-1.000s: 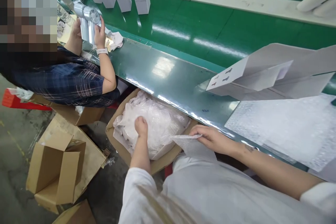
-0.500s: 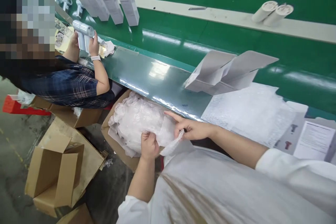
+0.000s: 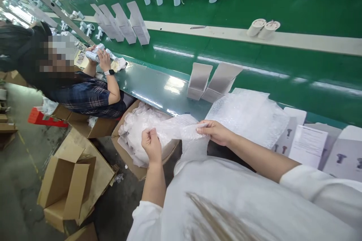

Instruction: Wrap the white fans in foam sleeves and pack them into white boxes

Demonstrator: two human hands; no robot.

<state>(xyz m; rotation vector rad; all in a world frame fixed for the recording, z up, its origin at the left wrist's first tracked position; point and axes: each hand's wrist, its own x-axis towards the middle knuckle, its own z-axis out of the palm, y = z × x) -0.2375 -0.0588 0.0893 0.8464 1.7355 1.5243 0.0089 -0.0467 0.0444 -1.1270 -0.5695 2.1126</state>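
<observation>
Between my two hands a translucent bubble-wrap bag (image 3: 188, 131) is stretched out in front of my body. My left hand (image 3: 152, 144) pinches its left end, above a cardboard box (image 3: 141, 172) filled with crumpled clear wrap (image 3: 135, 128). At the other end, my right hand (image 3: 216, 131) grips the bag's edge between thumb and fingers. Just beyond my right hand, a flat stack of bubble-wrap sheets (image 3: 249, 115) lies on the bench.
Two open white boxes (image 3: 198, 83) stand on the bench ahead. Printed boxes and a paper sheet (image 3: 308, 145) lie to the right. At left, a person (image 3: 85, 92) holds a pale-blue device (image 3: 93, 55). Opened brown cartons (image 3: 68, 188) sit on the floor.
My hands have moved apart, and the bag is now spread between them above the box. The view has tilted up. The other person's hands have shifted on the device.
</observation>
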